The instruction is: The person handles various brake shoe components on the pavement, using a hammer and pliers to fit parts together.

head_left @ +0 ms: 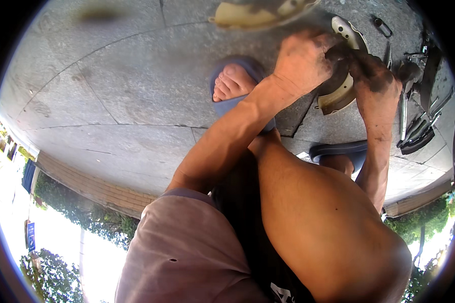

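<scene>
From where I sit, the curved metal brake shoe (337,98) lies in the upper right of the frame, its middle covered by two blackened hands. The left hand (308,58) comes in from its left with fingers curled narrow; the right hand (376,81) reaches over its right side, fingers bent down toward the left one. I cannot tell whether either grips the shoe or only touches it. Beyond it, a second curved piece (265,14) crosses the top edge, and a small metal loop (382,28) sits at upper right. Hand tools (417,129) lie along the right edge. A blue sandal (227,105) rests near the centre on grey pavement (136,76).
</scene>
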